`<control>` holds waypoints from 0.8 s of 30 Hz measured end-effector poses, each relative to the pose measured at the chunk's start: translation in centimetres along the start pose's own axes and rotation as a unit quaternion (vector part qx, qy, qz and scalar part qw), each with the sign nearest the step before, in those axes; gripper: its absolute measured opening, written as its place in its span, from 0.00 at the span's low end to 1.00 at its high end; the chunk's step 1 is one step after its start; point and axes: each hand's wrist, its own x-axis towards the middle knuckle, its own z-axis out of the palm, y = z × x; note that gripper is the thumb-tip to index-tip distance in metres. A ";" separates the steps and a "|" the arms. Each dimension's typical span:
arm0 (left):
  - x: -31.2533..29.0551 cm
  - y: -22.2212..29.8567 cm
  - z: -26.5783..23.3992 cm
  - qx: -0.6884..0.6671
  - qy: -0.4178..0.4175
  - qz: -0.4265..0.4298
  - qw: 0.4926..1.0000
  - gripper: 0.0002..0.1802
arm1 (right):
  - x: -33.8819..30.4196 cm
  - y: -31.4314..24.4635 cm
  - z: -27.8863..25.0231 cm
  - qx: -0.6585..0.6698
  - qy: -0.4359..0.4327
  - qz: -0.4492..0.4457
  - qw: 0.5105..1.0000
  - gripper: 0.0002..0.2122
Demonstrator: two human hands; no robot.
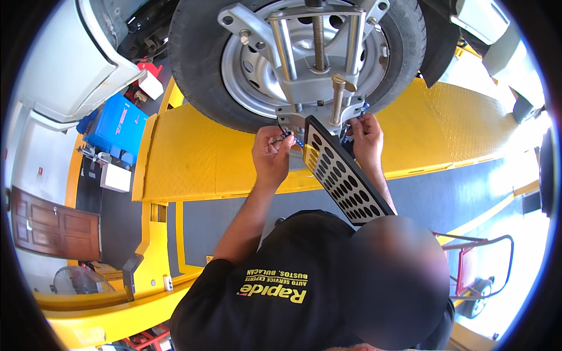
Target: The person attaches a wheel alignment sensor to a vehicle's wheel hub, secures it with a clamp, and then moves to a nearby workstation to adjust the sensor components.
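The yellow platform (181, 158) crosses the view from 9 o'clock to 2, smooth and a little glossy on the left, with a raised tread pattern at 2. A tyred wheel (202, 64) with a silver rim stands at 12, and a metal clamp (319, 88) with a threaded rod sits across its face. From the clamp's lower end a black-framed panel (345, 175) with dark ovals slants down toward 4.

Just off centre toward 11, the left hand (272, 155) pinches a thin blue-and-dark cord (285, 135) beside the clamp's lower left corner. At 2, the right hand (367, 137) has its fingers curled close to the clamp's lower right corner, by something small and blue; its exact grip I cannot tell.

Past the platform, a grey floor (205, 219) shows at 8 and again at 3, where a yellow line runs toward strong light. A white vehicle body (64, 58) fills 10. Between 9 and 10 is a blue case (120, 128), with a white box (115, 178) at 9. A brown panelled door (55, 225) lies between 8 and 9, a fan (81, 281) at 8, and a wheeled red cart (466, 269) at 4
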 end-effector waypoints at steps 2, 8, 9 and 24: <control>0.1 -0.3 0.7 -0.018 0.025 0.017 0.999 0.13 | 0.3 -0.3 -0.1 0.028 0.001 -0.071 0.997 0.09; 3.0 1.5 -0.9 -0.004 0.100 0.055 0.993 0.14 | 0.6 -0.9 -1.0 0.130 -0.034 -0.106 0.985 0.12; 4.1 1.9 -1.5 0.008 0.102 0.050 0.993 0.14 | 0.5 -0.9 -1.1 0.122 -0.033 -0.101 0.987 0.13; 13.5 2.2 -2.7 0.357 0.091 0.000 0.930 0.23 | 9.6 -4.9 -1.0 -0.072 0.101 -0.154 0.980 0.15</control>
